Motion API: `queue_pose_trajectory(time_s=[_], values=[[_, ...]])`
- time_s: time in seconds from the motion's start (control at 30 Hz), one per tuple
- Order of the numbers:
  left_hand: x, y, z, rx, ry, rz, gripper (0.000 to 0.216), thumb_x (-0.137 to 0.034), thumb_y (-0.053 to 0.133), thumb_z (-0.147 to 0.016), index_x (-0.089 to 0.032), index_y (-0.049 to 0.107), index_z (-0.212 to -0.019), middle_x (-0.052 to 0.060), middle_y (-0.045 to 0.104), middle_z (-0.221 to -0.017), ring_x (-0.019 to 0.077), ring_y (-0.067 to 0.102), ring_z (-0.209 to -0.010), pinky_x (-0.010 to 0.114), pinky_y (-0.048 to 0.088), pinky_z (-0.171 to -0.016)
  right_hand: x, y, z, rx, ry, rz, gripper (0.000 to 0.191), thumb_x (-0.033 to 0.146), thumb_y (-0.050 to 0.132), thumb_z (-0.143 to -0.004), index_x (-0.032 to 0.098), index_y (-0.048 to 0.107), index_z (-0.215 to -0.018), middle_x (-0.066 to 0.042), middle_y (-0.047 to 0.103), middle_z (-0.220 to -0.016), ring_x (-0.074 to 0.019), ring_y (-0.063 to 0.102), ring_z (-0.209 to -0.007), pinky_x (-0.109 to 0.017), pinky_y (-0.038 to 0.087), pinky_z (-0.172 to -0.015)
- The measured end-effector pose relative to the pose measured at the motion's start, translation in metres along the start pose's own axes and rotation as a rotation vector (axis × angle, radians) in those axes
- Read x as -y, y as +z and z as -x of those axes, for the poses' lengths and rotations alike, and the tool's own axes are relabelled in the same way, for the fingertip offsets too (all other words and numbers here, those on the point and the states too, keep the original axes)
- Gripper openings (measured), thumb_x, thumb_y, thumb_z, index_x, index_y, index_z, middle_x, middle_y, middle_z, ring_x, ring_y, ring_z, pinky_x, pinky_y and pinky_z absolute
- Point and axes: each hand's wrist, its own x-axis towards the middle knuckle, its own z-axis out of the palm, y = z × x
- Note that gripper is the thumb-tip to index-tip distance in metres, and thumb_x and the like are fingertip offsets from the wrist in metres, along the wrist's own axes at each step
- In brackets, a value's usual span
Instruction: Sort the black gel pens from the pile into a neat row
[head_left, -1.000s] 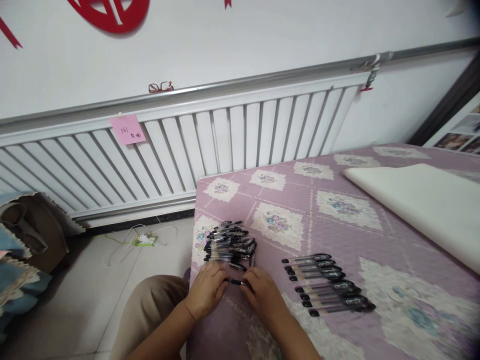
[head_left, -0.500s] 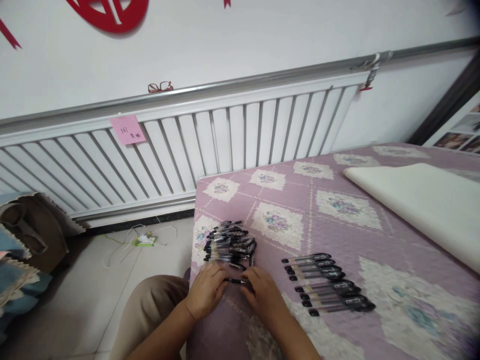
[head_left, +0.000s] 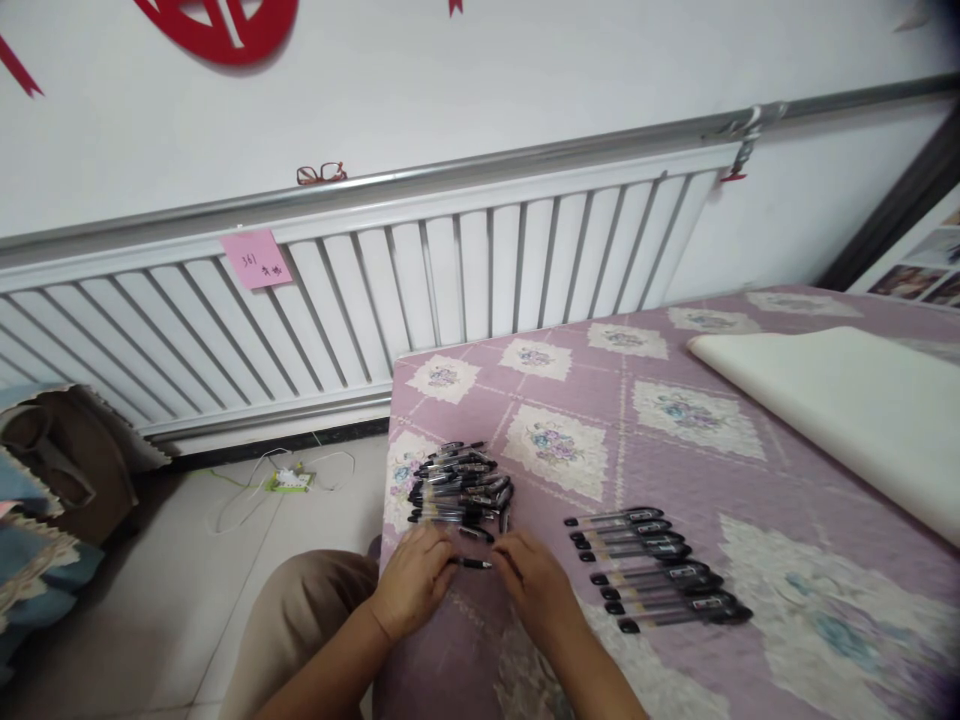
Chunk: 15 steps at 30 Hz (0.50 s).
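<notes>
My left hand is closed round a pen whose black front end and pale tip point right, toward my other hand. The pen's rear is hidden under my fingers. Just right of the tip, my right hand has its thumb and fingers pinched together. Whether something small sits between them, I cannot tell. A black pen cap lies just beyond the held pen. Past my left hand is a jumbled pile of black-capped clear pens. To the right, several capped pens lie side by side in a slanting row.
A purple floral cloth covers the surface under the pens. At the right lies a cream folded sheet or pad. Behind stands a white radiator with a pink note. A power strip with cords is on the floor.
My right hand has drawn slightly right, away from the pen's tip, so a small gap shows. My left hand and the pen have stayed in place.
</notes>
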Motion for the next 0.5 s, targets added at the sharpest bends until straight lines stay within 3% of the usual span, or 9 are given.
queue_pose_trajectory(time_s=[0.13,0.37,0.5], values=[[0.0,0.001,0.001,-0.006,0.007,0.003,0.013,-0.018,0.054,-0.084,-0.022,0.058,-0.095,0.005,0.059,-0.099,0.0225,0.052,-0.096,0.039,0.043,-0.083,-0.002,-0.001,-0.003,-0.067,0.03,0.045,0.014,0.021,0.047,-0.086,0.02,0.06,-0.092,-0.007,0.065,-0.089,-0.0219,0.059,-0.086,-0.035,0.046,-0.077],[0.001,0.002,0.001,-0.023,0.008,0.005,0.012,-0.016,0.055,-0.082,-0.022,0.058,-0.092,0.005,0.059,-0.098,0.0223,0.052,-0.096,0.039,0.043,-0.084,0.014,0.003,-0.009,0.129,0.031,0.17,0.02,0.032,0.061,-0.082,0.026,0.065,-0.101,-0.007,0.063,-0.118,-0.0282,0.048,-0.116,-0.047,0.036,-0.093],[0.0,0.001,0.0,-0.004,0.004,0.006,0.013,-0.016,0.056,-0.081,-0.022,0.058,-0.092,0.005,0.059,-0.096,0.0226,0.052,-0.095,0.039,0.043,-0.083,0.015,0.004,-0.007,0.143,0.022,0.187,0.018,0.034,0.061,-0.082,0.028,0.066,-0.098,-0.005,0.063,-0.119,-0.0286,0.044,-0.119,-0.05,0.03,-0.096]])
